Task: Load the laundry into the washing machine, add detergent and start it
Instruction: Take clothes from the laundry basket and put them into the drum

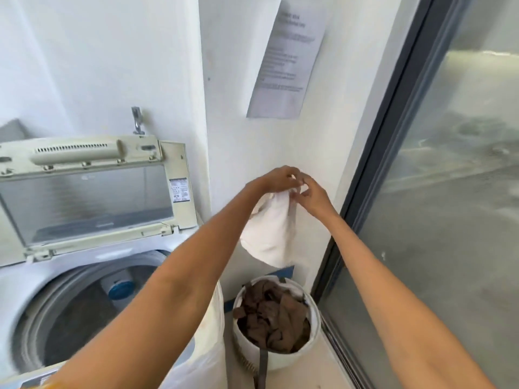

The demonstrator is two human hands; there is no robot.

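We are early in the loading, as far as we can judge; the washing machine [92,290] stands with its lid [92,192] raised and its drum [78,313] open, dark inside — whether anything already lies in it we cannot tell. Our left hand [276,179] and right hand [311,196] are up together in front of the wall, fingers curled and pinching the top edge of a white cloth [271,234]; it hangs above the laundry basket [276,321], well apart from the drum. The basket, on the floor just beside the machine, holds a heap of brown clothes [271,318] — most of the load is left; no detergent is in view, and adding it and starting are not yet done.
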